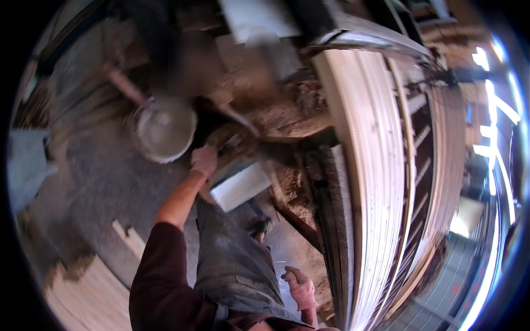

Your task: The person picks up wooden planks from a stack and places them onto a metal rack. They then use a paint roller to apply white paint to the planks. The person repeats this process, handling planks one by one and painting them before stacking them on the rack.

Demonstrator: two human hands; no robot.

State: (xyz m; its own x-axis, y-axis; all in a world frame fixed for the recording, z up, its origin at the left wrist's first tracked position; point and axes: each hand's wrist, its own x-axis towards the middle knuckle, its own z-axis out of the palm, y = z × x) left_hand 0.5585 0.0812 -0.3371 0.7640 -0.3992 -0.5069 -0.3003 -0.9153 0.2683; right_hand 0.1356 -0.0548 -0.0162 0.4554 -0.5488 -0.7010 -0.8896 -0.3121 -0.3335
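- Left hand (pixel 205 161), gloved, is closed around the handle of a white flat-bladed tool (pixel 241 187), seemingly a plastering float, held over the person's knee.
- Just far-left of it a round metal pan (pixel 163 129) sits on grey floor (pixel 99 182); a careless swing could likely knock it.
- Right hand (pixel 301 288), gloved, hangs near, fingers loosely curled, holding nothing.
- Right: crumbly mortar (pixel 290 190) beside white moulded boards (pixel 372 165); loose bits might fall.
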